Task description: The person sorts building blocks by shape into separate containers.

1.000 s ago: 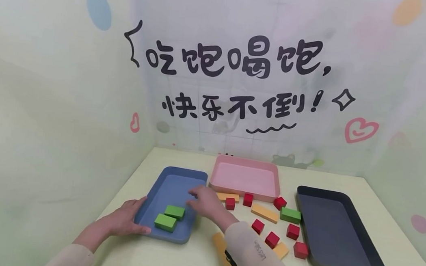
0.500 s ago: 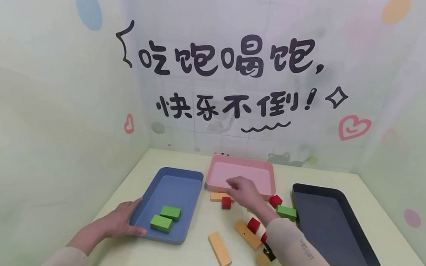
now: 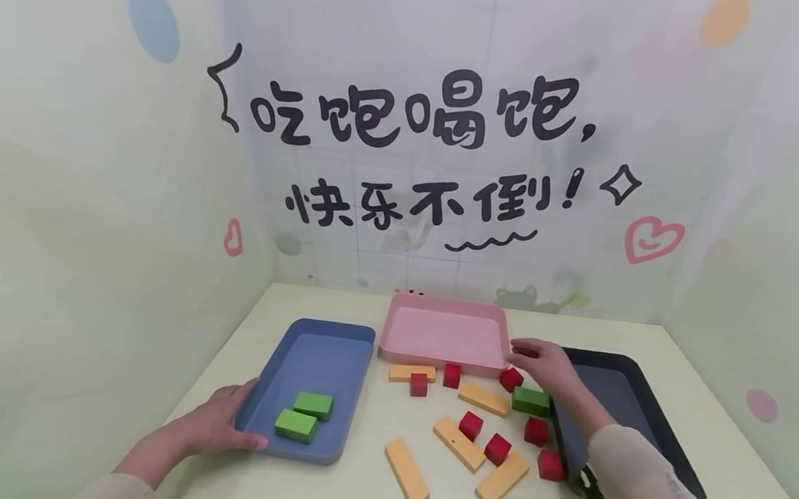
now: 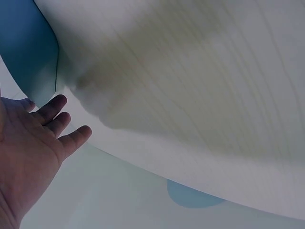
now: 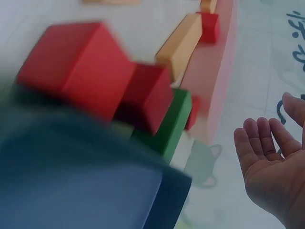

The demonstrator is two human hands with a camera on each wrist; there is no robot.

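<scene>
My left hand (image 3: 213, 421) rests at the near left corner of a blue tray (image 3: 324, 359), thumb by the near rim and fingers along the outer side. Extended fingers (image 4: 71, 138) show beside the tray in the left wrist view. Two green blocks (image 3: 296, 425) lie inside the tray's near half. Over the far left corner of a dark grey tray (image 3: 600, 380) hovers my right hand (image 3: 546, 369). The right wrist view shows its palm (image 5: 271, 176) bare, with fingers loosely extended. Just below its fingertips are a red cube (image 3: 511, 378) and a green block (image 3: 531, 400).
A pink tray (image 3: 445, 332) stands at the back centre. Several yellow-orange blocks (image 3: 406, 473) and red cubes (image 3: 498, 449) lie scattered on the pale table (image 3: 357, 495) between the trays. Fabric walls (image 3: 119, 232) enclose the table at the left, back and right.
My right hand has moved from over the blue tray, past the pink tray's front, to the dark tray's far left corner. My left hand stays at the blue tray.
</scene>
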